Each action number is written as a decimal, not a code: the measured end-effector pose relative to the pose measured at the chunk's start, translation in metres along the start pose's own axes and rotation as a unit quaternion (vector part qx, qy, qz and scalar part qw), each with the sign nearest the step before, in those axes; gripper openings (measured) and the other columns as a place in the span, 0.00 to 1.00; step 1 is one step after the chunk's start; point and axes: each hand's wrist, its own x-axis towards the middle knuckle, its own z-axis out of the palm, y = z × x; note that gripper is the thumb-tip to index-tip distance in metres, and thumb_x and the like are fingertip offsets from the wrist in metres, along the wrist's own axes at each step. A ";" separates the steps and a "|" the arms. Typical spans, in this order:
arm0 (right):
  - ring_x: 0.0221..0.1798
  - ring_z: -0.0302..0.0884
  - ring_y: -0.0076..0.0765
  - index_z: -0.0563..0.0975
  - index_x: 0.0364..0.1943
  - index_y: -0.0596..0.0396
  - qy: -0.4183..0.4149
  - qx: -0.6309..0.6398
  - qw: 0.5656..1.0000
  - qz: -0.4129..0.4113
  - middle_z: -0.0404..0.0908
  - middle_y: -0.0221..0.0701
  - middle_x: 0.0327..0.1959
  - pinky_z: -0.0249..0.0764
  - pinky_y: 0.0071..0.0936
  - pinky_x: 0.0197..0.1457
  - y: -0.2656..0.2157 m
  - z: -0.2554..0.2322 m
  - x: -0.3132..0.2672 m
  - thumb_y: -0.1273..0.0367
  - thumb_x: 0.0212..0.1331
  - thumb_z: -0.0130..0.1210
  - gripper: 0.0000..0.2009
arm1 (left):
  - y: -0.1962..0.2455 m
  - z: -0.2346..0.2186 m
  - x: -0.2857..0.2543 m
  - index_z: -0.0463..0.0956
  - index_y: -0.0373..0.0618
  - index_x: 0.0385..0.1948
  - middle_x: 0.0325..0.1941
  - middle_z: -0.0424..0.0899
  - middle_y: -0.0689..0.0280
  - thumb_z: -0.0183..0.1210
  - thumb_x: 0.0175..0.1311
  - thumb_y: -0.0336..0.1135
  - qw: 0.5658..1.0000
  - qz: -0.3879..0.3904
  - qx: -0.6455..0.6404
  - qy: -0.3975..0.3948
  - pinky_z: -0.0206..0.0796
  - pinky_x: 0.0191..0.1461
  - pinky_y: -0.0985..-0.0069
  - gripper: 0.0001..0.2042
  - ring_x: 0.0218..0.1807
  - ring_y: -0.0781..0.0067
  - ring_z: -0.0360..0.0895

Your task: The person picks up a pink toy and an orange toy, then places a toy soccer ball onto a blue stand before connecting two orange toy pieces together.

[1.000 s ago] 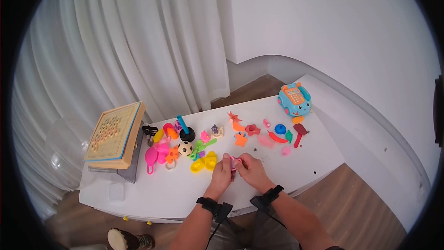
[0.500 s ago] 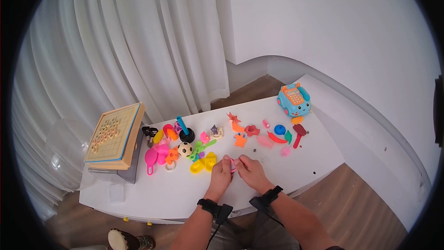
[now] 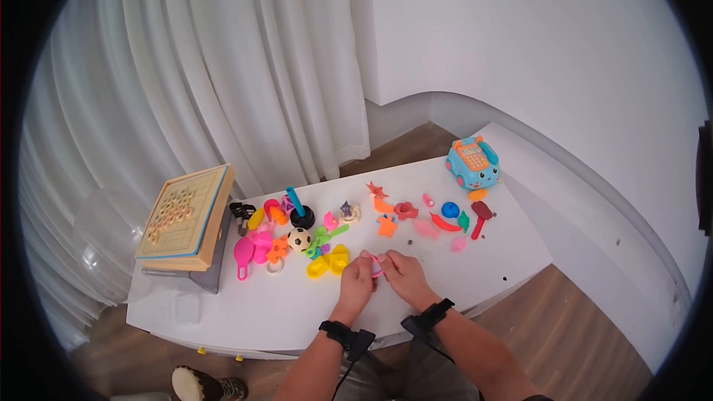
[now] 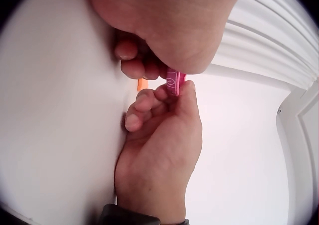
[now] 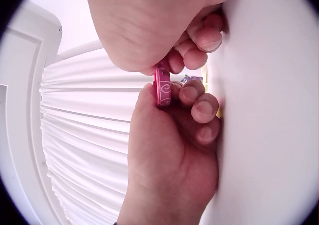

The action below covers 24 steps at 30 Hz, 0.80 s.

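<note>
The left arm (image 3: 310,368) and right arm (image 3: 484,349) reach forward and lean in. The left hand (image 3: 356,284) and right hand (image 3: 405,276) come close together. Each one pinches with its thumb, and its other fingers curl in. The left wrist (image 3: 344,316) and right wrist (image 3: 428,302) are apart.

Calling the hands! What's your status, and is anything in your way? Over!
Left hand and right hand both pinching swirly pink thing. Yellow toy close by left hand, maybe in the way. Over.

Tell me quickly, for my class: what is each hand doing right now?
Left hand: closed, pinching the pink toy.
Right hand: closed, pinching the same toy.
</note>
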 end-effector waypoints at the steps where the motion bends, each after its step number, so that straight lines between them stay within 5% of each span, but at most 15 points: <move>1: 0.32 0.82 0.60 0.79 0.35 0.55 -0.001 0.000 1.000 0.000 0.81 0.46 0.25 0.74 0.49 0.35 0.000 0.000 0.000 0.52 0.77 0.51 0.21 | 0.000 0.000 0.000 0.76 0.42 0.31 0.19 0.74 0.68 0.39 0.86 0.58 1.000 0.000 0.000 0.001 0.64 0.24 0.77 0.30 0.19 0.78 0.71; 3: 0.28 0.82 0.51 0.79 0.35 0.58 0.004 -0.013 1.000 -0.007 0.80 0.42 0.23 0.74 0.41 0.33 0.002 0.001 0.001 0.56 0.77 0.53 0.18 | -0.002 0.000 0.000 0.76 0.42 0.31 0.19 0.74 0.68 0.39 0.86 0.58 1.000 0.003 0.009 0.000 0.65 0.25 0.77 0.30 0.19 0.78 0.72; 9: 0.31 0.81 0.61 0.78 0.32 0.55 0.030 -0.026 0.999 -0.012 0.80 0.46 0.24 0.73 0.50 0.33 -0.001 0.002 0.002 0.54 0.76 0.52 0.20 | 0.001 -0.003 0.003 0.75 0.43 0.31 0.18 0.74 0.68 0.38 0.86 0.58 0.998 0.006 0.053 -0.010 0.65 0.25 0.76 0.29 0.18 0.77 0.72; 16: 0.31 0.81 0.60 0.78 0.32 0.56 0.011 -0.006 1.000 0.004 0.80 0.47 0.25 0.72 0.50 0.33 -0.002 0.000 0.001 0.55 0.76 0.53 0.20 | 0.013 -0.004 0.002 0.77 0.43 0.28 0.17 0.75 0.68 0.42 0.86 0.54 0.998 -0.055 -0.025 -0.019 0.65 0.25 0.75 0.28 0.18 0.77 0.72; 18: 0.23 0.75 0.41 0.77 0.33 0.60 0.022 0.010 1.000 0.001 0.76 0.40 0.20 0.71 0.38 0.31 -0.001 0.000 0.001 0.57 0.77 0.53 0.19 | 0.012 -0.004 0.000 0.77 0.44 0.28 0.18 0.75 0.70 0.44 0.86 0.54 0.998 -0.044 -0.033 -0.015 0.64 0.23 0.77 0.27 0.18 0.80 0.71; 24: 0.23 0.73 0.28 0.78 0.32 0.60 0.023 0.035 0.999 0.021 0.76 0.33 0.19 0.70 0.33 0.30 0.001 0.001 0.002 0.57 0.77 0.54 0.20 | 0.007 -0.006 0.003 0.77 0.46 0.31 0.18 0.76 0.70 0.45 0.86 0.53 0.997 -0.047 -0.050 -0.025 0.62 0.22 0.82 0.24 0.18 0.83 0.71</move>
